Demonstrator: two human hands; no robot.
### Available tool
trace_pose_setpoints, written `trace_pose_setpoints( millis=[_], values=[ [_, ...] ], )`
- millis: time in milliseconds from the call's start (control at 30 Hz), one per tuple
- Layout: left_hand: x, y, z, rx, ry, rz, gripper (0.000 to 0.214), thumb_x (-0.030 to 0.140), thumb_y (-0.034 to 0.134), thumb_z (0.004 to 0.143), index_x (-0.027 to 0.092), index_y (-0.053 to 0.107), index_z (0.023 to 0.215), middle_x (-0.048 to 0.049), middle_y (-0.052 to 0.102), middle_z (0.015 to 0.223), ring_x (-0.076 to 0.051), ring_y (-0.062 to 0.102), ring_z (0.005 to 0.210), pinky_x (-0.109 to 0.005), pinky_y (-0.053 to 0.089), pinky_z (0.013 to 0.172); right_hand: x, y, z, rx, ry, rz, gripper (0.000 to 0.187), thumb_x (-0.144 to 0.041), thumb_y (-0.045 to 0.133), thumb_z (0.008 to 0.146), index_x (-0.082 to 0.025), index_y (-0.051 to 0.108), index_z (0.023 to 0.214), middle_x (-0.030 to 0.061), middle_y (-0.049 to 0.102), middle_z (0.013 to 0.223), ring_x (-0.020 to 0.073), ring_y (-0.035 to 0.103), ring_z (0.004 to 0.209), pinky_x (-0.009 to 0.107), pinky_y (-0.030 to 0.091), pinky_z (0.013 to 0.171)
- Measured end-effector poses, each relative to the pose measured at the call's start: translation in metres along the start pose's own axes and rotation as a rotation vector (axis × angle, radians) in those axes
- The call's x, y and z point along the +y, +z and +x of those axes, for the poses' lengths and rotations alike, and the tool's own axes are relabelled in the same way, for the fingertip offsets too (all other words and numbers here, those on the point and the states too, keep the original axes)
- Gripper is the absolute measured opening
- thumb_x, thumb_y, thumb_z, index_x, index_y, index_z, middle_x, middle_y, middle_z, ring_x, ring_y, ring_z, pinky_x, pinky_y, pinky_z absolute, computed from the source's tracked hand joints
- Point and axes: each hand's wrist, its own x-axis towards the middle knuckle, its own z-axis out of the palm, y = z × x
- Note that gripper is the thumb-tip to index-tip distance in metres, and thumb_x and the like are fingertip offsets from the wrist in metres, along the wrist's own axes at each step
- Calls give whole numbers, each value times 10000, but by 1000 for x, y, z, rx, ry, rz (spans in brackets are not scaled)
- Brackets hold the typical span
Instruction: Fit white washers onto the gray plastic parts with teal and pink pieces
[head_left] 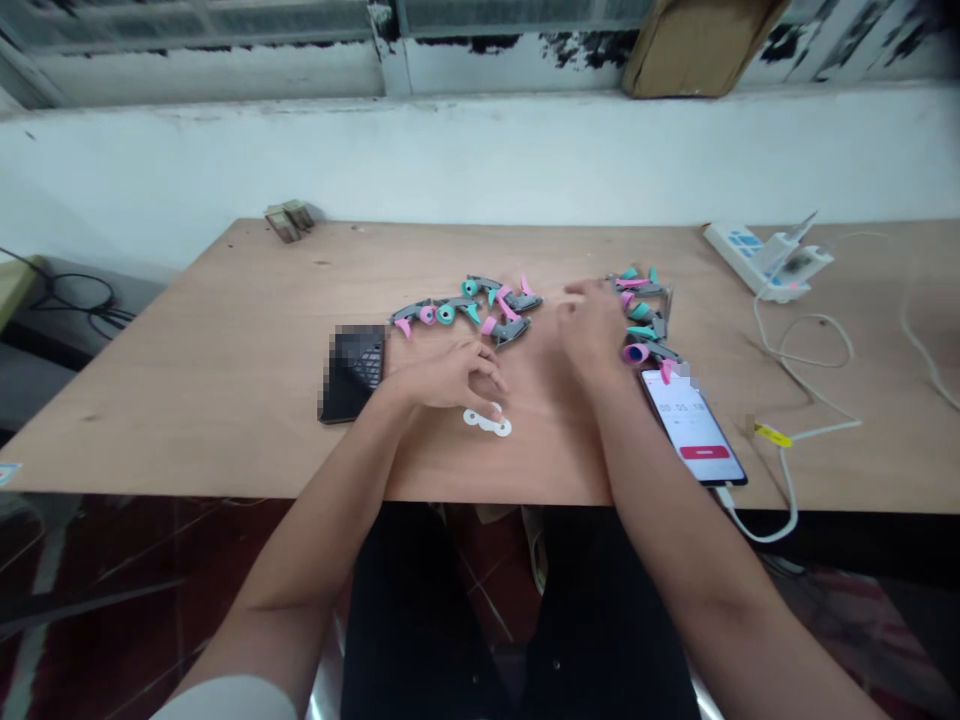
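My left hand [454,375] hovers low at the middle of the table, thumb and fingers apart. Beneath its thumb lie several flat white washers [502,428]; whether the thumb touches them I cannot tell. Just beyond, a loose group of grey trigger spray heads [512,330] with pink or teal triggers and collars lies on its side. My right hand [592,325] is slightly blurred, its fingers loosely bent and pointing left, with nothing visible in them. Close to its right side lies a second group of similar spray heads [651,350].
A black, partly pixelated object [352,375] lies left of my left hand. To the right are a phone [694,425] showing a timer, its white cable [787,490] and a power strip [761,262]. Small wooden blocks [289,218] sit at the back left of the table [187,400].
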Motion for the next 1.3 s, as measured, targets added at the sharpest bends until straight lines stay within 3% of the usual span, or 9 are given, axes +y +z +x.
trace_pose_setpoints(
  millis=[100, 200, 400, 467, 567, 767, 933, 1067, 1300],
  values=[
    [-5, -1, -1, 11, 0, 34, 313, 561, 941, 760, 366, 893, 1000, -65, 676, 1277, -309, 639, 1267, -427, 474, 1150, 13, -3, 4, 123, 79, -163, 445, -205, 651, 873, -163, 744, 1307, 266, 583, 1526, 480, 445, 1442, 728, 328, 1189],
    [-9, 1, 2, 75, -3, 24, 235, 513, 959, 752, 349, 895, 907, -63, 686, 1191, -303, 635, 1233, -412, 478, 1132, 22, 3, 3, 3, 143, -248, 502, -204, 633, 892, -105, 704, 1378, 310, 602, 1502, 522, 442, 1450, 799, 284, 1157],
    [-9, 6, 6, 118, 39, -14, 236, 445, 962, 781, 381, 900, 999, -53, 704, 1128, -281, 630, 1202, -401, 472, 1127, 18, 8, -3, -133, -15, -191, 358, -206, 569, 955, -160, 768, 1249, 236, 737, 1336, 442, 574, 1319, 752, 331, 1162],
    [-10, 8, 7, 131, 33, -9, 240, 434, 980, 759, 381, 904, 980, -56, 685, 1150, -278, 633, 1179, -401, 486, 1102, 13, 6, -2, -125, -43, -157, 321, -261, 594, 972, -172, 778, 1219, 225, 738, 1334, 436, 568, 1331, 758, 304, 1189],
    [-13, 10, 8, 149, 44, -19, 189, 420, 988, 751, 361, 903, 910, -59, 679, 1138, -271, 642, 1157, -397, 504, 1078, 4, 1, -1, -30, -76, -75, 398, -343, 568, 1029, -194, 719, 1366, 194, 703, 1403, 405, 562, 1385, 763, 212, 1264],
    [-13, 14, 11, 195, 105, -77, 156, 395, 979, 762, 304, 864, 815, -49, 756, 1003, -244, 700, 1012, -378, 558, 923, -15, 5, -9, 9, -311, 245, 499, -486, 476, 1095, -229, 639, 1492, 187, 653, 1463, 342, 575, 1437, 604, 414, 1266],
    [-7, 15, 13, 116, 105, -204, 74, 302, 882, 862, 259, 840, 821, -42, 789, 851, -182, 710, 759, -321, 533, 696, -24, 16, -19, -90, -324, 412, 462, -477, 509, 1078, -239, 644, 1451, 167, 692, 1438, 330, 613, 1399, 583, 448, 1265],
    [-5, 15, 14, 139, 156, -105, 149, 336, 919, 825, 322, 888, 970, -47, 812, 957, -232, 734, 925, -361, 559, 815, -23, 21, -19, -131, -270, 460, 446, -484, 548, 1053, -250, 652, 1419, 161, 705, 1409, 331, 622, 1375, 589, 448, 1263],
    [-7, 18, 14, 152, 137, -6, 108, 357, 955, 799, 310, 899, 878, -53, 756, 939, -222, 692, 903, -368, 545, 843, -23, 25, -21, -148, -316, 459, 400, -411, 561, 1053, -245, 668, 1401, 152, 736, 1364, 314, 649, 1337, 549, 465, 1252]
  ],
)
